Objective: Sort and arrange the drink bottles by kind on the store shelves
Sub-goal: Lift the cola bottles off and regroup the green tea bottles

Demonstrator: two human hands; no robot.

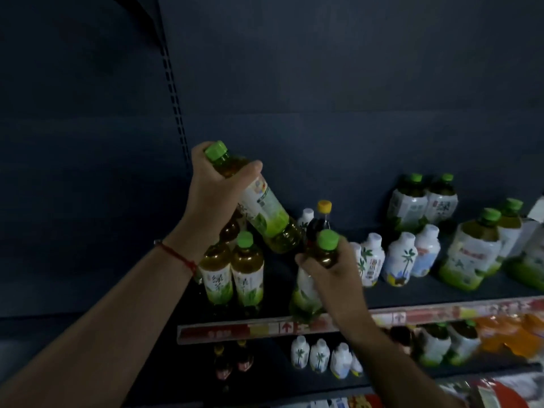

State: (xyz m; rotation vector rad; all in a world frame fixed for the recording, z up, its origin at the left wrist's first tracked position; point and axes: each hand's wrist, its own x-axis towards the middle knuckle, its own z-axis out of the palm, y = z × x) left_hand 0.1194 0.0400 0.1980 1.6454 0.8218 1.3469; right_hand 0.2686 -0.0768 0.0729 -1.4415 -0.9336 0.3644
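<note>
The person's right hand (332, 278) is gripping an upright green tea bottle (312, 278) by its shoulder, fingers curled round it just under the green cap, with the bottle's base sitting at the front edge of the shelf (441, 293). The left hand (215, 195), a red string round its wrist, is clasping a second green tea bottle (265, 210) at the neck and holding it tilted in the air, cap up and to the left, base pointing down toward the right hand. Just below the left hand, two more green tea bottles (232, 272) are standing side by side on the shelf. Behind the right hand a dark bottle with a yellow cap (322, 216) is standing, and further to its right small white palm-tree bottles (400, 260) are lining up. Beyond those, big green-capped bottles (421, 201) are standing against the dark back panel.
</note>
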